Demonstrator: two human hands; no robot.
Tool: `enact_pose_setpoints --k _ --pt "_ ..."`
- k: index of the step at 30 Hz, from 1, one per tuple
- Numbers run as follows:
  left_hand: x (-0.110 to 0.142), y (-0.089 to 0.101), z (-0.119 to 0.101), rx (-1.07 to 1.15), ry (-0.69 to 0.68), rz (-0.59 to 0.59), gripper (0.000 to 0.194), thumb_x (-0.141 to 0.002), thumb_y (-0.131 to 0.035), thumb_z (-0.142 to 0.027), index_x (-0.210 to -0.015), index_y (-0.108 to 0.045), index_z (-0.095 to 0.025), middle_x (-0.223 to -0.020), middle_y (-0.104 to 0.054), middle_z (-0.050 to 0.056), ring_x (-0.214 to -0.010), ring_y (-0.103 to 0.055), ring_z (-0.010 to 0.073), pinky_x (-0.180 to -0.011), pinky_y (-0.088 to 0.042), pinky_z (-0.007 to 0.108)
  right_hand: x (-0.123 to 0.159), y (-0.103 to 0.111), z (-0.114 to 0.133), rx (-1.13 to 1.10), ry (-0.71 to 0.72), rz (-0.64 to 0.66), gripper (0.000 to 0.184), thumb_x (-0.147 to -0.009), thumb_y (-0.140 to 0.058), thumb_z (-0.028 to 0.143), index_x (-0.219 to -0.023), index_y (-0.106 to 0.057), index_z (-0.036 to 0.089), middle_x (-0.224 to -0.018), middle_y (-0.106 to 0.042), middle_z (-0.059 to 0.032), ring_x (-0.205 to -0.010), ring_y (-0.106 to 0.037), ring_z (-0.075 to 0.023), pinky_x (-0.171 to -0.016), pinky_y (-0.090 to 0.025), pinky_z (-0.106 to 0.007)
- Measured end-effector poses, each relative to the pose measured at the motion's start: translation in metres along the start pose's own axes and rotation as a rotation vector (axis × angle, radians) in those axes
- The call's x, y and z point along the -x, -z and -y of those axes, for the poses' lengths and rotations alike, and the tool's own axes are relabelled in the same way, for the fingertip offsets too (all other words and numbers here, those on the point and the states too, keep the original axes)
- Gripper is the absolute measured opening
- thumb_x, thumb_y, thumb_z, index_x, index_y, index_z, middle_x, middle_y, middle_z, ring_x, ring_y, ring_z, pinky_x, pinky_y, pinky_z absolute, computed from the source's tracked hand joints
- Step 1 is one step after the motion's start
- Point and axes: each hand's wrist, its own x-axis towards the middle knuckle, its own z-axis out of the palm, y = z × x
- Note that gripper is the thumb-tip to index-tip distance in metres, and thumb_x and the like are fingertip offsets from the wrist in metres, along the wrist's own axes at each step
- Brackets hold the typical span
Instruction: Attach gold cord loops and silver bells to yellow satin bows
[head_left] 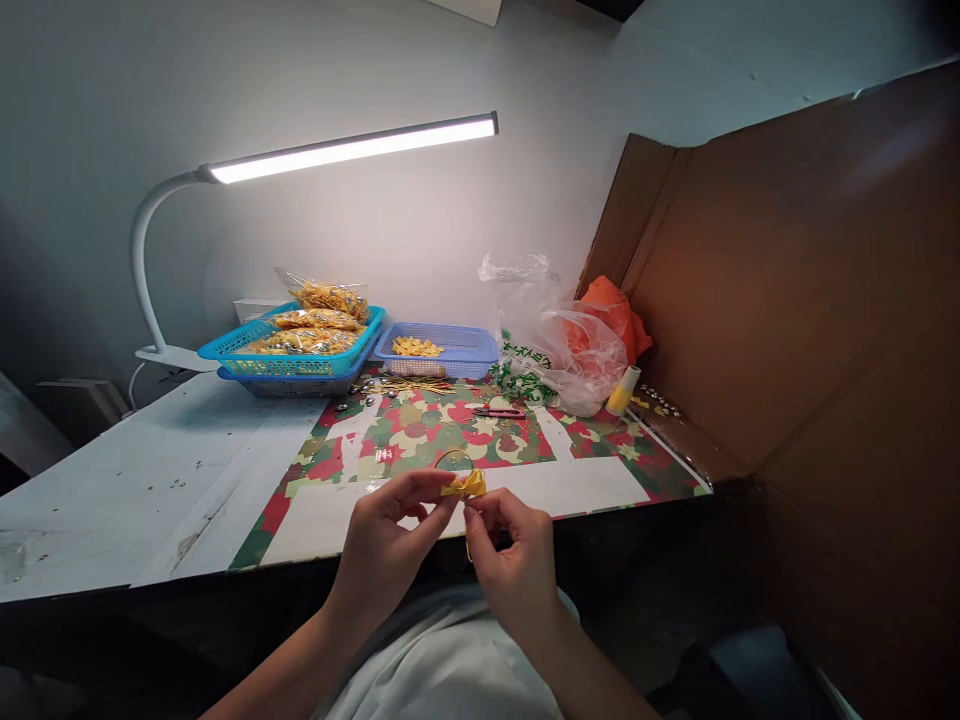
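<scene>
A small yellow ribbon bow (466, 485) is held up between my two hands at the front edge of the table. My left hand (397, 520) pinches the bow's left end between thumb and fingers. Just below and right of it, my right hand (514, 545) is closed in a pinch at the bow's underside. A thin yellow cord (453, 452) arches in a loop above the bow, and a short length hangs below it. Whether the right fingertips grip the cord or the ribbon is hard to see.
Behind the hands lie tweezers (499, 413) and gold cords (412, 385). Blue baskets hold bagged yellow pieces (307, 340) and loose yellow bows (418, 346). Plastic bags (555, 340), a yellow-and-white bottle (622, 392) and a cardboard wall (795, 280) stand right. A lamp (352, 148) hangs above.
</scene>
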Motion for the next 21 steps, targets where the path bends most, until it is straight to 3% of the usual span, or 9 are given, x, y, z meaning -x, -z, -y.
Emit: enact_pose_setpoints --k 21 --pt "0.0012 -0.0029 -0.0025 -0.003 0.013 -0.001 0.012 -0.074 -0.076 -0.03 -0.082 -0.075 -0.022 -0.079 -0.08 0.002 -0.072 -0.075 0.0209 -0.062 -0.057 0.025 0.0025 -0.0046 -0.0038 -0.005 -0.011 -0.007 0.016 -0.085 -0.053 0.026 -0.072 -0.058 0.017 -0.053 -0.05 0.004 -0.046 -0.042 -0.0093 -0.045 -0.033 -0.021"
